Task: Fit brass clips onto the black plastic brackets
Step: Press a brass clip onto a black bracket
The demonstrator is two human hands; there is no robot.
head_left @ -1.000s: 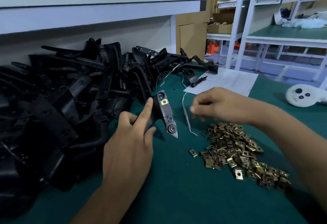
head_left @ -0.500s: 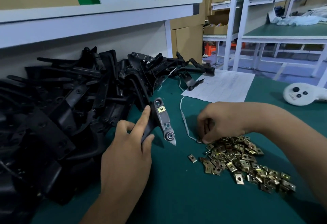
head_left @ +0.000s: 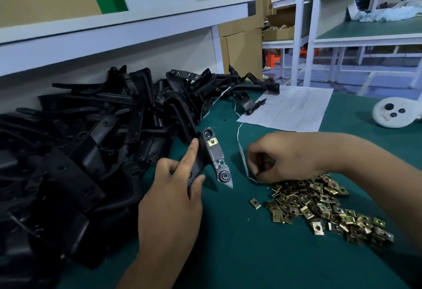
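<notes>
right hand (head_left: 287, 156) has dropped onto brass clip pile (head_left: 324, 206), fingers curled, pinch unclear; left hand (head_left: 173, 197) grips bracket (head_left: 211, 158) w/ one clip fitted.

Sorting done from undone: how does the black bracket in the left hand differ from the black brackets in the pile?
The held black plastic bracket stands raised in the left hand, alone; the heaped black plastic brackets lie tangled on the green table. The held one shows a brass clip fitted; no clip shows in the heap. Both are black plastic.

Matt black plastic brackets (head_left: 91, 151), shiny brass-coloured metal clips (head_left: 319, 206), thin white paper sheet (head_left: 290, 108), smooth green desk (head_left: 251, 254).
</notes>
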